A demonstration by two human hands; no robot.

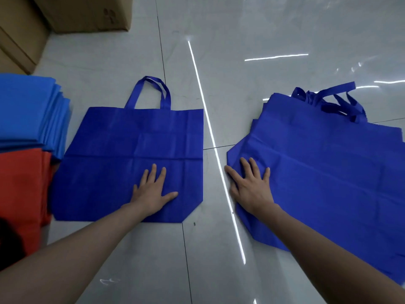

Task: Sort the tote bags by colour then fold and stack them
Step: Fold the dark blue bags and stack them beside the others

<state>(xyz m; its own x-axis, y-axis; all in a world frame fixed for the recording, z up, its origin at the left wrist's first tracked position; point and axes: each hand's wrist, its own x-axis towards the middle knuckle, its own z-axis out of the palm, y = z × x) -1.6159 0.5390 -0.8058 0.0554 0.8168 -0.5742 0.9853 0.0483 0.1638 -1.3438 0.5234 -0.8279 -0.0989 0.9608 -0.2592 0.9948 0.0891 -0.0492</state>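
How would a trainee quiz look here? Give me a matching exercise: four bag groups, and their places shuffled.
1. single dark blue tote bag
2. pile of dark blue tote bags
3. light blue stack
4. red stack

A. far left, nearest the person
B. under the right hand
C. far left, near the cardboard boxes
D. flat under the left hand

Pairs: 1-D, 2-B, 3-C, 4-A
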